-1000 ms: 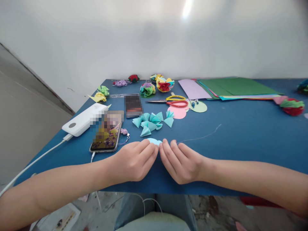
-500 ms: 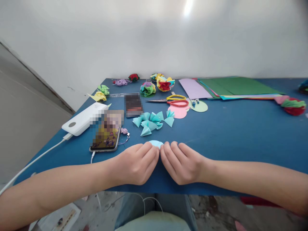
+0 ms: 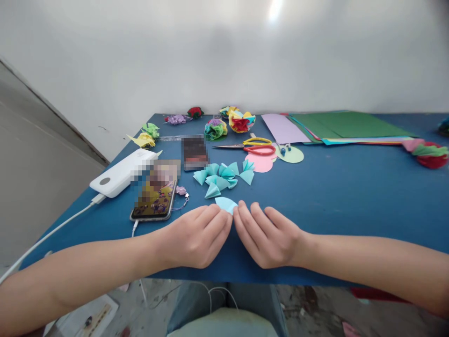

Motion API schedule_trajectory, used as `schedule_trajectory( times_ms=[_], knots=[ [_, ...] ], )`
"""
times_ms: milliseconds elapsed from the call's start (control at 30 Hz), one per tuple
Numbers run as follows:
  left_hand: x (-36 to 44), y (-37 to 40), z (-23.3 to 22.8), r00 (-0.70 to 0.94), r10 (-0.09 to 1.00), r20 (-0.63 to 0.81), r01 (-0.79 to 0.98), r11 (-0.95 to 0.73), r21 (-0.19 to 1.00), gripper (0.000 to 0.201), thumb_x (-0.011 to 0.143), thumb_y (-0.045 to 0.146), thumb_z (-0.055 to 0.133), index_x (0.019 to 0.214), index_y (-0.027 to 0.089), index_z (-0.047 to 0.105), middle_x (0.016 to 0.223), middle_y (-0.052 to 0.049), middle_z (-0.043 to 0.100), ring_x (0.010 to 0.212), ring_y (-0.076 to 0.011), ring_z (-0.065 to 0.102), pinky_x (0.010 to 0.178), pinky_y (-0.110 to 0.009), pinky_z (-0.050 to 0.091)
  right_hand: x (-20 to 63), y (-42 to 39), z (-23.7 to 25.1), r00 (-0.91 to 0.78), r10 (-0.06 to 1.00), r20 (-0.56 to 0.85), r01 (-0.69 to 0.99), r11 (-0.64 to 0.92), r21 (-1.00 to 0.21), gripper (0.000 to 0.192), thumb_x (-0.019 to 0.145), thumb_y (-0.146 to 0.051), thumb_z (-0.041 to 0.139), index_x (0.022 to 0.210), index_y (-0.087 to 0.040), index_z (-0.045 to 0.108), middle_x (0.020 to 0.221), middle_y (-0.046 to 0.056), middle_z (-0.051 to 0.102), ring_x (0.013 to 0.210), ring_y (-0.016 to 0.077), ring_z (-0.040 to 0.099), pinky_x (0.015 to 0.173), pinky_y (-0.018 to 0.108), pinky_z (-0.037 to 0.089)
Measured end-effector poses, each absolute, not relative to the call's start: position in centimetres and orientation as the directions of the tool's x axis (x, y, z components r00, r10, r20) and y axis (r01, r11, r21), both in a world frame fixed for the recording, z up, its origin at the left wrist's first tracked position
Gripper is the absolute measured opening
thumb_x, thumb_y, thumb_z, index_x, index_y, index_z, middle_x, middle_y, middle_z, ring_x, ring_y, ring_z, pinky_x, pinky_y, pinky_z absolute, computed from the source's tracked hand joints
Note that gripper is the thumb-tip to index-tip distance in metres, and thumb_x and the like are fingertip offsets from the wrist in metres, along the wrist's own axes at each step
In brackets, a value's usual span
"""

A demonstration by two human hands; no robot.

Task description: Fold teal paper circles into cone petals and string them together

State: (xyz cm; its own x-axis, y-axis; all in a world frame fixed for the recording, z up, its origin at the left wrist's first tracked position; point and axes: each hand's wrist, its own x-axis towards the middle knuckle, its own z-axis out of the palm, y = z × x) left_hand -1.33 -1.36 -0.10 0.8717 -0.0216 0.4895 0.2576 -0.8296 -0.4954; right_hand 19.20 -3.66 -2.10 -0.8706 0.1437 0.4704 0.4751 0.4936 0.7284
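- Left hand (image 3: 196,238) and right hand (image 3: 270,236) pinch a folded light blue paper piece (image 3: 226,204) with closed fingertips, near the tabletop's (image 3: 351,196) front edge
- The fold could slip crooked if either pinch loosens
- Folded blue cones (image 3: 220,178) lie just beyond; a phone (image 3: 154,196) sits left

Craft table (image 3: 351,187): coloured paper (image 3: 343,125), scissors (image 3: 254,146)

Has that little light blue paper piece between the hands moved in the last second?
Yes. The light blue paper piece has risen from flat, its edge now nearer the folded teal cones behind it.
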Motion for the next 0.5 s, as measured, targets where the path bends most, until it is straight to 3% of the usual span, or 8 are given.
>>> schedule_trajectory(
  times_ms=[200, 500],
  knots=[
    [-1.50, -1.08, -0.42, 0.858, -0.031, 0.512, 0.255, -0.840, -0.478, 0.014, 0.083, 0.007, 0.046, 0.089, -0.001, 0.057, 0.073, -0.013, 0.062, 0.069, -0.0212, 0.061, 0.059, -0.034, 0.053, 19.28, -3.69, -2.07, -0.874, 0.087, 0.479, 0.445, 0.542, 0.713, 0.024, 0.085, -0.021, 0.049, 0.094, -0.003, 0.062, 0.088, 0.016, 0.065, 0.076, 0.0231, 0.062, 0.060, 0.034, 0.044],
    [-1.62, -1.40, 0.16, 0.854, -0.033, 0.519, 0.246, -0.854, -0.459, 0.018, 0.084, 0.008, 0.043, 0.089, -0.001, 0.059, 0.074, -0.014, 0.062, 0.067, -0.0213, 0.061, 0.055, -0.033, 0.052, 19.05, -3.70, -2.20, -0.875, 0.112, 0.470, 0.457, 0.510, 0.729, 0.026, 0.082, -0.021, 0.052, 0.095, 0.000, 0.062, 0.087, 0.017, 0.065, 0.074, 0.0238, 0.062, 0.063, 0.034, 0.045]
  ],
)
